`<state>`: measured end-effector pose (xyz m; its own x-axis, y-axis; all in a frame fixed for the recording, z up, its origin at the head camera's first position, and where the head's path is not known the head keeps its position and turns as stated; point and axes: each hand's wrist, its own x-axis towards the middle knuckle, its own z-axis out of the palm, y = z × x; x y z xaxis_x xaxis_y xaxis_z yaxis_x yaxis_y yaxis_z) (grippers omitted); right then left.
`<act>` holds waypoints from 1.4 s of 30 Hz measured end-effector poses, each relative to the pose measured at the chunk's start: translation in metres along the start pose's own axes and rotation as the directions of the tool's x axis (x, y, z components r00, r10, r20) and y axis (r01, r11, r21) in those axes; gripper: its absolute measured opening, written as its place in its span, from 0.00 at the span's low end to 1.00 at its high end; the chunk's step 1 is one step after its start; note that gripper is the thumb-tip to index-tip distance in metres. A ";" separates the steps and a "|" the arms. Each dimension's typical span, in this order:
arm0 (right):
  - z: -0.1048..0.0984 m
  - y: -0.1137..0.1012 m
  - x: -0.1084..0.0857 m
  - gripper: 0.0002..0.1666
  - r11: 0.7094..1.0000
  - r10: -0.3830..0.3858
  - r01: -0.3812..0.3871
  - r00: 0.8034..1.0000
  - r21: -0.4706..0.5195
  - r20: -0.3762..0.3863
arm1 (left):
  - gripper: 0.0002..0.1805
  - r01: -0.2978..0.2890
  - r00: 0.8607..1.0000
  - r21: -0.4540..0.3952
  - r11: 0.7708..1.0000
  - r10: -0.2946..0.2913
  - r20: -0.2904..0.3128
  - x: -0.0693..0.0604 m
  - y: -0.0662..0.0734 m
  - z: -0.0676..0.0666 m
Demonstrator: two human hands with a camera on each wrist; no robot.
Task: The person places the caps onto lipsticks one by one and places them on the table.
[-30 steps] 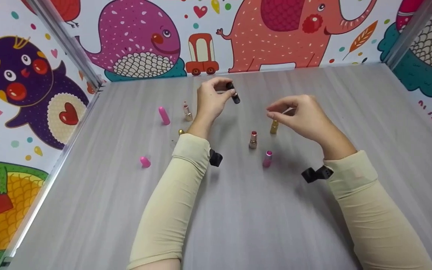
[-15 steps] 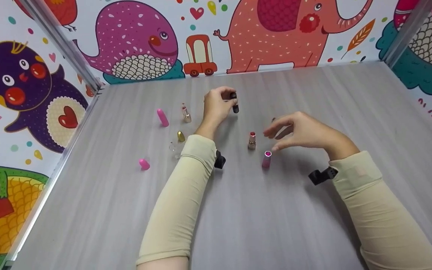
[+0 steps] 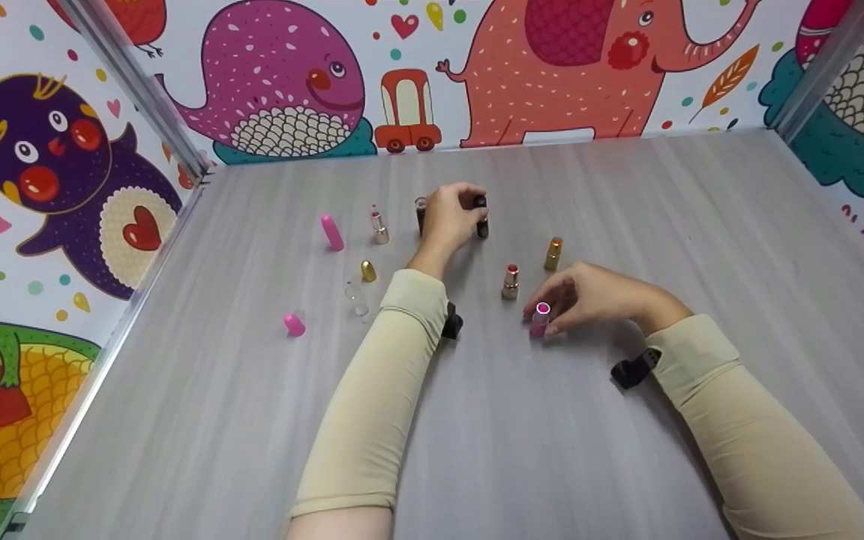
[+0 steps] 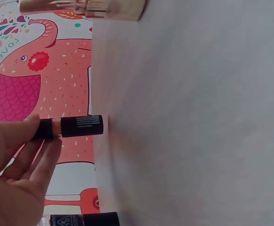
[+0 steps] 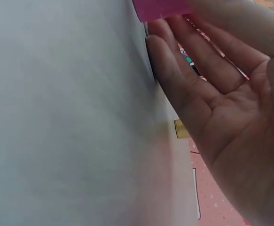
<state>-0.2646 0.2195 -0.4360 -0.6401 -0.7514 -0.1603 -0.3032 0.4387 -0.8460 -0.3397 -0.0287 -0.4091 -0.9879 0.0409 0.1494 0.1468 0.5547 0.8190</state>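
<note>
The left hand (image 3: 448,215) pinches a black lipstick (image 4: 82,126) upright. The right hand (image 3: 597,296) curls round a magenta lipstick (image 3: 539,324) (also upright) at the counter (image 3: 514,427).

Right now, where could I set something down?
Bare table: between the sleeves, nearer than the magenta lipstick, and right of the gold lipstick. Crowded: by the right hand and red lipstick, and left of the left hand, among caps.
</note>
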 end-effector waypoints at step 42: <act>0.004 0.003 0.004 0.12 1.000 -0.015 0.015 1.000 0.025 -0.011 | 0.16 -0.042 0.997 -0.039 0.998 0.039 -0.068 -0.040 0.038 -0.019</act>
<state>-0.2646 0.2158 -0.4412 -0.6434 -0.7523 -0.1419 -0.2954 0.4150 -0.8605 -0.2941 -0.0255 -0.3736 -0.9757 0.0058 0.2192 0.1902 0.5197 0.8329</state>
